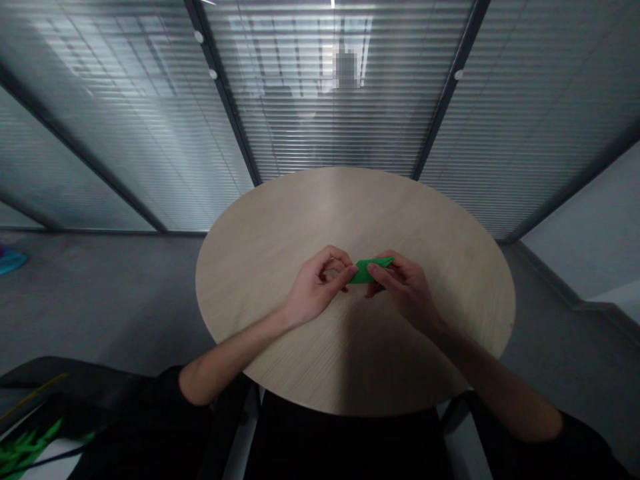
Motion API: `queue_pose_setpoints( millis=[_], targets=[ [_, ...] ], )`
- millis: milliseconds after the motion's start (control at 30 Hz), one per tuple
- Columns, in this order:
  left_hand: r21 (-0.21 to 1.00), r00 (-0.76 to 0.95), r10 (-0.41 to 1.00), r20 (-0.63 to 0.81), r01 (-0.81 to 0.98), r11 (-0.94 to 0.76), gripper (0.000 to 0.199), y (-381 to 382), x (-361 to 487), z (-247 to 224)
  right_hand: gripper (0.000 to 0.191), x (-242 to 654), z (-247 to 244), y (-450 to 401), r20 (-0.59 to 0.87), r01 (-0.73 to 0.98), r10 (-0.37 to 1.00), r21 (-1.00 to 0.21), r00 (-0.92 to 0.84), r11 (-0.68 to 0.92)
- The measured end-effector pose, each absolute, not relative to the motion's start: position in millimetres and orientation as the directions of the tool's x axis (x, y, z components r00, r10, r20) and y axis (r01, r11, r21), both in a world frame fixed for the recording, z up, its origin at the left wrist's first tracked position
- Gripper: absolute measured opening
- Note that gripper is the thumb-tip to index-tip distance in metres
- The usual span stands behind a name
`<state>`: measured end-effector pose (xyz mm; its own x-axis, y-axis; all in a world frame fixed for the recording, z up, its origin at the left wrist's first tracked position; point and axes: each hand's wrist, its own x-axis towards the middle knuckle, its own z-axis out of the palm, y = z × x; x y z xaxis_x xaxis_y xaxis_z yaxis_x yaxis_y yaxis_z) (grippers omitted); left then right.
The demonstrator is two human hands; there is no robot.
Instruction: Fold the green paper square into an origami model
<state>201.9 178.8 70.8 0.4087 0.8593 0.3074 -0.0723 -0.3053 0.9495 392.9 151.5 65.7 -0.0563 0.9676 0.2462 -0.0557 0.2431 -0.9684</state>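
Observation:
A small green folded piece [364,271], which looks like paper, is held above the round wooden table [340,207]. My left hand [320,283] pinches its left end between thumb and fingers. On the other side, my right hand [403,283] grips the right part, with the thumb on the near face and the fingers behind. A pointed tip of the green piece sticks out to the upper right. Some of my fingers are hidden behind it.
Glass panels with blinds [340,133] stand behind the table. A blue item [11,260] lies on the floor at the far left. A black chair or bag [65,373] and something green [30,447] are at the lower left.

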Motion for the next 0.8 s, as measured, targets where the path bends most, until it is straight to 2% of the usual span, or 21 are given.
queue_pose_setpoints(
  millis=[167, 467, 800],
  targets=[
    [0.955, 0.44, 0.85, 0.289, -0.069, -0.289, 0.027, 179.2, 202.7, 70.6, 0.029, 391.9, 66.9, 149.2, 0.274, -0.034, 0.959, -0.961, -0.071, 0.273],
    [0.96, 0.486, 0.829, 0.277, -0.162, -0.227, 0.026, 178.7, 202.3, 71.5, 0.027, 389.9, 66.2, 147.7, 0.294, -0.106, 0.951, -0.953, -0.099, 0.284],
    [0.945, 0.472, 0.82, 0.324, -0.199, -0.259, 0.029, 176.8, 203.1, 69.5, 0.028, 391.2, 65.1, 148.7, 0.225, -0.13, 0.964, -0.97, -0.139, 0.207]
  ],
)
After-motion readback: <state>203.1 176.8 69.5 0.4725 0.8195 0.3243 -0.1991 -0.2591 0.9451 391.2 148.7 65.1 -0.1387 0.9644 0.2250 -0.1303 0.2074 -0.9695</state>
